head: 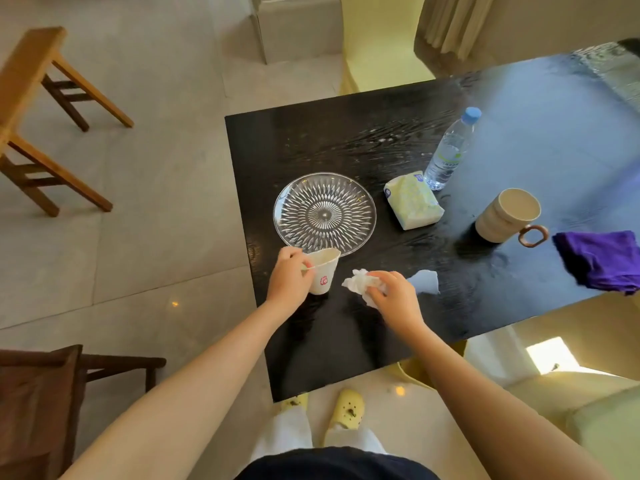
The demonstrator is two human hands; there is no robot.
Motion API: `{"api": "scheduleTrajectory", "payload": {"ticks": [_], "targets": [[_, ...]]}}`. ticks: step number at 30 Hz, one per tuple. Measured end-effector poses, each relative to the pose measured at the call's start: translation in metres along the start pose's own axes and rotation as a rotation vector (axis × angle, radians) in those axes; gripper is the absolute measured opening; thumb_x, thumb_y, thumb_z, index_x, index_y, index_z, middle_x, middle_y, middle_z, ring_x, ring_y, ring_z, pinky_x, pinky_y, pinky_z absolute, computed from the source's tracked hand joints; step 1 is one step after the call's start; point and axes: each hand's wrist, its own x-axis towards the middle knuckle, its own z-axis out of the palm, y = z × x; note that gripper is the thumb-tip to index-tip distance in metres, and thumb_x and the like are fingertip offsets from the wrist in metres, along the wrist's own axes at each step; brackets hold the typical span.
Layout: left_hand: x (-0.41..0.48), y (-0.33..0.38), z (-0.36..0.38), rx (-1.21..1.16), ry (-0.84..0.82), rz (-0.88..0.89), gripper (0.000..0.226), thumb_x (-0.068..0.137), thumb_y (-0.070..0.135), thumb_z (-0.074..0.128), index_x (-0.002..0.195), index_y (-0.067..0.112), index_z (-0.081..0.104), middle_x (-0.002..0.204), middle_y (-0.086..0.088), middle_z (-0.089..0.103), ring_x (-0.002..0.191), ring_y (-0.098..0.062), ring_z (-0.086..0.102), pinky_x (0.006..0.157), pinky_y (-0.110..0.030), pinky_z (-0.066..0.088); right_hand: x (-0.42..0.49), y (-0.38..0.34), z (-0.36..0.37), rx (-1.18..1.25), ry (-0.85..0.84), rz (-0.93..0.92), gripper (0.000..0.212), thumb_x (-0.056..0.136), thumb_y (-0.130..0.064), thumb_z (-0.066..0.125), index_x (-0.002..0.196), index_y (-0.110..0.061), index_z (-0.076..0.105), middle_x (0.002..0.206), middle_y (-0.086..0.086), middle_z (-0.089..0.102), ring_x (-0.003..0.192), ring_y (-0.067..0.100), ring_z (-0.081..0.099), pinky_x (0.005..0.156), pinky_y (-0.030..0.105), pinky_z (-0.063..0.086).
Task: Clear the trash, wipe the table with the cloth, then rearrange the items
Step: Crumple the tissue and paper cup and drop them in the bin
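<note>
Near the front left corner of the dark wood-grain counter (346, 140), my two hands were working side by side on the trash. My left hand (289, 278) had its grip closed around the small white paper cup (322, 271) with the red mark, which stood tilted, mouth leaning toward the round cut-glass plate (325, 210) just behind it. My right hand (394, 296) had its grip pinched down on the crumpled white tissue (360, 283), pressed against the counter just to the right of the cup. What the next move seemed to turn on was that short gap: the tissue lay right of the cup, with the cup's open mouth facing up and away, so I judged the wad could go leftward into it. A second scrap, the pale blue-white paper piece (425, 281), lay just beyond my right hand, nearer that hand than the left. The folded purple cloth (599, 259) waited well apart at the right edge, untouched.
</note>
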Motion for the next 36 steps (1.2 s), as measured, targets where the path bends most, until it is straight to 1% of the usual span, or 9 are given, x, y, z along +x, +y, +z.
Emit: {"api": "scheduleTrajectory", "payload": {"ticks": [4, 6, 8, 12, 14, 23, 26, 31, 36], "targets": [[-0.005, -0.008, 0.001, 0.047, -0.08, 0.154, 0.008, 0.088, 0.008, 0.058, 0.091, 0.003, 0.063, 0.135, -0.002, 0.044, 0.12, -0.02, 0.048, 0.09, -0.022, 0.041, 0.01, -0.024, -0.016, 0.041, 0.118, -0.049, 0.029, 0.091, -0.016, 0.055, 0.119, -0.014, 0.062, 0.109, 0.006, 0.059, 0.093, 0.012, 0.05, 0.079, 0.021, 0.034], [-0.009, -0.012, 0.007, 0.035, -0.121, 0.173, 0.007, 0.087, 0.007, 0.06, 0.091, 0.004, 0.064, 0.137, -0.003, 0.044, 0.123, -0.023, 0.048, 0.097, -0.026, 0.042, 0.011, -0.031, -0.017, 0.034, 0.143, -0.075, 0.03, 0.09, -0.015, 0.056, 0.119, -0.014, 0.062, 0.109, 0.006, 0.058, 0.093, 0.011, 0.049, 0.079, 0.021, 0.035], [-0.013, -0.014, 0.012, 0.028, -0.15, 0.188, 0.007, 0.087, 0.007, 0.061, 0.091, 0.005, 0.065, 0.138, -0.003, 0.044, 0.123, -0.022, 0.048, 0.096, -0.024, 0.039, 0.009, -0.033, -0.012, -0.027, 0.146, -0.135, 0.03, 0.089, -0.011, 0.056, 0.118, -0.012, 0.062, 0.111, 0.007, 0.055, 0.094, 0.012, 0.048, 0.08, 0.02, 0.036], [-0.018, -0.015, 0.02, 0.008, -0.148, 0.234, 0.007, 0.086, 0.008, 0.062, 0.091, 0.006, 0.066, 0.137, -0.002, 0.044, 0.122, -0.018, 0.049, 0.092, -0.018, 0.036, -0.003, -0.023, 0.01, -0.293, 0.046, -0.299, 0.03, 0.087, -0.009, 0.058, 0.117, -0.012, 0.062, 0.116, 0.009, 0.052, 0.102, 0.024, 0.052, 0.081, 0.034, 0.051], [-0.02, -0.017, 0.022, 0.001, -0.149, 0.229, 0.005, 0.086, 0.008, 0.061, 0.089, 0.007, 0.065, 0.138, -0.001, 0.044, 0.122, -0.017, 0.048, 0.091, -0.019, 0.038, -0.009, -0.02, 0.016, -0.373, -0.021, -0.297, 0.03, 0.088, -0.012, 0.058, 0.118, -0.014, 0.06, 0.117, 0.007, 0.053, 0.104, 0.026, 0.051, 0.083, 0.038, 0.051], [-0.023, -0.031, 0.027, -0.008, -0.132, 0.228, 0.005, 0.083, 0.005, 0.063, 0.079, 0.007, 0.061, 0.127, -0.002, 0.051, 0.113, -0.008, 0.049, 0.09, -0.017, 0.036, -0.021, -0.022, 0.02, -0.352, -0.103, -0.332, 0.026, 0.09, -0.015, 0.055, 0.115, -0.01, 0.06, 0.118, 0.007, 0.059, 0.107, 0.024, 0.052, 0.087, 0.035, 0.047], [-0.025, -0.037, 0.027, -0.009, -0.144, 0.238, 0.006, 0.083, 0.006, 0.064, 0.079, 0.009, 0.061, 0.126, -0.001, 0.051, 0.116, -0.011, 0.05, 0.091, -0.017, 0.038, -0.02, -0.023, 0.018, -0.379, -0.105, -0.406, 0.022, 0.088, -0.016, 0.058, 0.108, -0.011, 0.066, 0.113, 0.006, 0.064, 0.101, 0.025, 0.055, 0.084, 0.04, 0.048], [-0.029, -0.044, 0.025, -0.043, -0.158, 0.231, 0.009, 0.082, 0.008, 0.067, 0.077, 0.008, 0.06, 0.124, -0.001, 0.052, 0.113, -0.008, 0.049, 0.093, -0.02, 0.04, -0.018, -0.022, 0.021, -0.461, -0.064, -0.482, 0.02, 0.086, -0.022, 0.062, 0.103, -0.018, 0.071, 0.104, 0.003, 0.064, 0.095, 0.025, 0.056, 0.076, 0.033, 0.041], [-0.032, -0.046, 0.024, -0.063, -0.19, 0.255, 0.012, 0.08, 0.009, 0.069, 0.075, 0.008, 0.058, 0.121, 0.001, 0.052, 0.108, -0.007, 0.05, 0.095, -0.024, 0.045, -0.011, -0.03, 0.027, -0.59, -0.147, -0.442, 0.028, 0.094, -0.026, 0.051, 0.109, -0.01, 0.069, 0.11, 0.008, 0.057, 0.102, 0.028, 0.049, 0.085, 0.037, 0.039]]}}
